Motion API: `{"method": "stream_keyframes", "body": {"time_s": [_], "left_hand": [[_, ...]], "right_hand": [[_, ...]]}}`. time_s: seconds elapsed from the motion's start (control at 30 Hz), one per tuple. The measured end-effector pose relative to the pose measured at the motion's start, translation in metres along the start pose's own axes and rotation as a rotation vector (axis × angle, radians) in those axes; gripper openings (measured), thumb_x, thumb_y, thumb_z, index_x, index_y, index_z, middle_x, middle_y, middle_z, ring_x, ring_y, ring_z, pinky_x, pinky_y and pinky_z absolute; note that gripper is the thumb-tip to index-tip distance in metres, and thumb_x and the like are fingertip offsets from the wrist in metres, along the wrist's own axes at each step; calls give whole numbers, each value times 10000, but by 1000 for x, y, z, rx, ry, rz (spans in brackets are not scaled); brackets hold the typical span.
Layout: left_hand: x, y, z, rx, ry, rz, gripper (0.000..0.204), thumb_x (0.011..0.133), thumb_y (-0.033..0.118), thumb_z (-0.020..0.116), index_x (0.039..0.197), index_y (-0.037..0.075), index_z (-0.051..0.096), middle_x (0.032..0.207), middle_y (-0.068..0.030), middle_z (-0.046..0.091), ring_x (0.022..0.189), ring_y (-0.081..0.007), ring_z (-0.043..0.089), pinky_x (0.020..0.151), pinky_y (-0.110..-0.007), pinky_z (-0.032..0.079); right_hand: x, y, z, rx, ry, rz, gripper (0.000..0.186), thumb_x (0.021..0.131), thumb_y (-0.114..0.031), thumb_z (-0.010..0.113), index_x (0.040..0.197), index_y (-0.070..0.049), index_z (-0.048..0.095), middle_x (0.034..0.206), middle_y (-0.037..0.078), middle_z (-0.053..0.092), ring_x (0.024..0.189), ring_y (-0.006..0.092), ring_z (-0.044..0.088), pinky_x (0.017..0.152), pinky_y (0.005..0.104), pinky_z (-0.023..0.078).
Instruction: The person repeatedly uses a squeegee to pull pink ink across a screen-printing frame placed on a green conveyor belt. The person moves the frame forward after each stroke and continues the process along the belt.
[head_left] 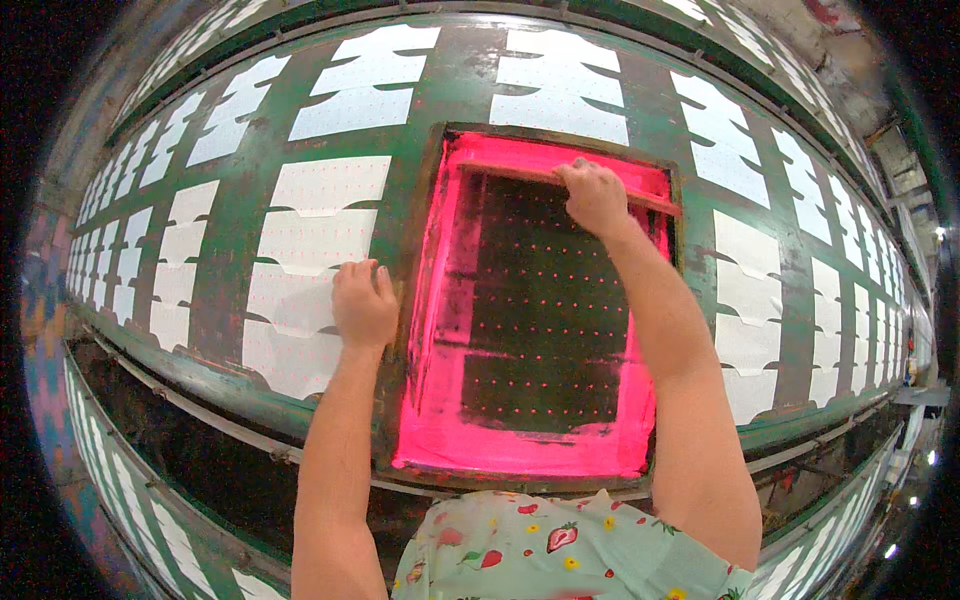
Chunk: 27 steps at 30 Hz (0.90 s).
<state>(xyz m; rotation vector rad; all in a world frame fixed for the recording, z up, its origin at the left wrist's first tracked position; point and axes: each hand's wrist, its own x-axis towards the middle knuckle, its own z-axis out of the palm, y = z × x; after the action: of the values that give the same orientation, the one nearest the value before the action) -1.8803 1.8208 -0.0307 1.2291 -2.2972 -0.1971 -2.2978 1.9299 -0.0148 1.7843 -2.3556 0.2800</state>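
Right hand: from where I stand, the right hand is closed over a long pink-smeared bar, fingers curled down around its edge, at the upper middle of the frame.
Bar: it lies across the top of the printing screen, sloping slightly down toward the right, reaching nearly from one side of the screen to the other.
Left hand: the left hand sits left of the middle, its fingers partly bent; I see nothing in its grip, and can't tell whether it touches what lies beneath.
Nearest to it: a column of white cut panels, each with a curved edge and speckled with small dots, just beside the screen.
Screen: a dark-edged rectangle, right of centre, lying over the surface.
Pink ink: bright pink ink borders the screen on all sides, thickest along the bottom.
Mesh: the dark middle carries rows of small pink dots.
Surface: long, green and worn, bending across the whole view, with more white panels in rows toward the far left and right.
Clothing: pale green cloth with strawberries and yellow flowers, at the bottom middle.
Lower left: white strips on another green stretch.
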Motion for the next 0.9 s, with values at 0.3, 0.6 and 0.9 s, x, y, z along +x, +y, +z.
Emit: {"method": "stream_keyframes", "body": {"time_s": [0.3, 0.6, 0.9], "left_hand": [[2, 0, -1, -13, -4, 9, 190, 1039, 173, 670, 1139, 20, 719, 1121, -185, 698, 1097, -412, 662, 974, -523, 531], [3, 1, -2, -43, -22, 12, 231, 1047, 204, 667, 1159, 17, 743, 1110, -187, 697, 1087, -419, 661, 951, -536, 539], [3, -12, 8, -87, -41, 32, 242, 1077, 228, 611, 1089, 29, 749, 1097, -200, 712, 1076, -423, 678, 958, -537, 550]], "right_hand": [[40, 30, -7, 23, -148, 96, 448, 933, -98, 662, 1346, -220, 782, 1242, 133, 799, 1177, 339, 771, 1023, 502, 621], [29, 31, -14, 21, -188, 3, 346, 901, -141, 640, 1212, -129, 790, 1210, 176, 792, 1128, 389, 773, 986, 523, 627], [-99, -61, -53, 68, -226, -37, 308, 856, -104, 685, 1139, -140, 800, 1100, 165, 781, 1045, 388, 786, 910, 521, 650]]}}
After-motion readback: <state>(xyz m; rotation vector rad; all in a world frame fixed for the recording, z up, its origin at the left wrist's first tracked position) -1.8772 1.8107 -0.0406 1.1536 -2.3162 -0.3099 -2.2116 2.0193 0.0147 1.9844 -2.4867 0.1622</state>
